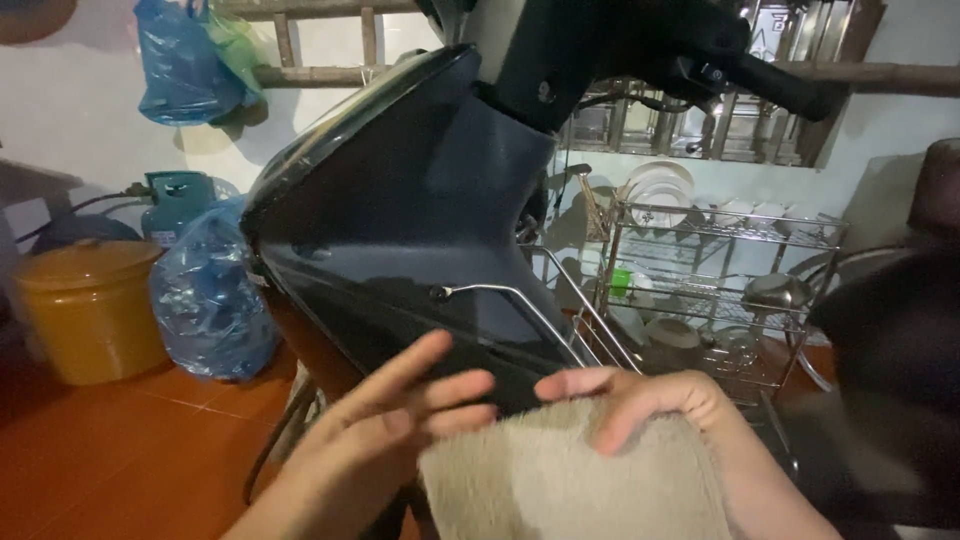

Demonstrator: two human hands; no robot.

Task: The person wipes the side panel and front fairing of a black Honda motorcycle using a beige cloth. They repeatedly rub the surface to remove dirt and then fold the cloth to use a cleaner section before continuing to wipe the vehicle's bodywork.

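Red floor tiles and a white wall frame your beige fluffy cloth [575, 480], low centre of the frame against the dark glossy scooter front panel [400, 230]. Your right hand [650, 400] curls its fingers over the cloth's top edge, gripping it; your left hand [400, 420] lies open, fingers spread, touching its left edge. Just above, the chrome wire rack [545, 315] could snag the cloth.

My left hand [400, 415] and right hand [640, 400] are bare, with no gloves, rings or watch, and both forearms show uncovered to the frame's lower edge, no sleeves reaching my wrists.
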